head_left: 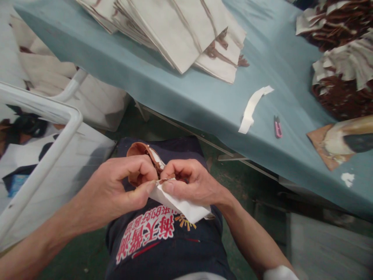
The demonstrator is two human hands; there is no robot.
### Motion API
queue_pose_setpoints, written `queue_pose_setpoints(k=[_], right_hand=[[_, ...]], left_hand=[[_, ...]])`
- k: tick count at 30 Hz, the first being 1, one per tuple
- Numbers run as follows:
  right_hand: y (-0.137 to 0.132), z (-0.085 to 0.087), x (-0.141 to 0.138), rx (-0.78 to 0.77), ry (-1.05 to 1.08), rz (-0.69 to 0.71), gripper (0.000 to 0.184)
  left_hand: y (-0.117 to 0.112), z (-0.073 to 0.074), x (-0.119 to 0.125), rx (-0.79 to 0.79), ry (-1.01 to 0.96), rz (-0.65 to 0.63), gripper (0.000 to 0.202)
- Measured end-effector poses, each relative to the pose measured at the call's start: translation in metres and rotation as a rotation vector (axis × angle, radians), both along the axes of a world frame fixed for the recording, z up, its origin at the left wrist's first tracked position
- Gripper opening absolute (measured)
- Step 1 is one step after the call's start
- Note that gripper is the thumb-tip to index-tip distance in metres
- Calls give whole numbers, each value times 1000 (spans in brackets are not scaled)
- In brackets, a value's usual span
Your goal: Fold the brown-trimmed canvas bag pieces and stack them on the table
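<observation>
Over my lap, both hands pinch a piece of brown leather with white backing (186, 208). My left hand (122, 190) has thumb and forefinger closed on its edge. Close beside it, my right hand (189, 182) grips the same edge between thumb and fingers. A brown curled part (136, 149) of the piece loops up beyond my left fingers, and a white flap hangs below my right hand. My fingers hide the middle of the piece. A dark apron (175, 249) with red and white lettering lies beneath my hands.
On the blue-covered table (180, 97) lie stacked off-white sheets (175, 31), a white strip (250, 109), pink thread snips (278, 127) and brown-and-white bundles (344, 77). A pale container with a dark patch (346, 138) stands right. A white metal frame (72, 112) is at left.
</observation>
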State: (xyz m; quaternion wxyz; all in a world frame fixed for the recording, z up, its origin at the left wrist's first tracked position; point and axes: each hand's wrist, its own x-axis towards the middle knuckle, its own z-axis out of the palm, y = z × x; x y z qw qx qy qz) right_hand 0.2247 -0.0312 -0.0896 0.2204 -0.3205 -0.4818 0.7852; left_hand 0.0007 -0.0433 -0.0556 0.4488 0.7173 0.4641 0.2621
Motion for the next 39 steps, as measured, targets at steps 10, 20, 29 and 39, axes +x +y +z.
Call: queue_pose_setpoints(k=[10,20,29,39], right_hand=[[-3,-1,-5,345,-176,-184,12],[2,8,0,593,-242,-152,7],[10,19,14,720,-268,-66,6],[5,23,19,784,-222,-46,10]], left_hand=[[-3,0,9,-218,-113,117,11],[-10,-8,13,95,132,57,18],[-20,-7,16,99,57,118,21],[-4,-5,13,-202,-70,-140,46]])
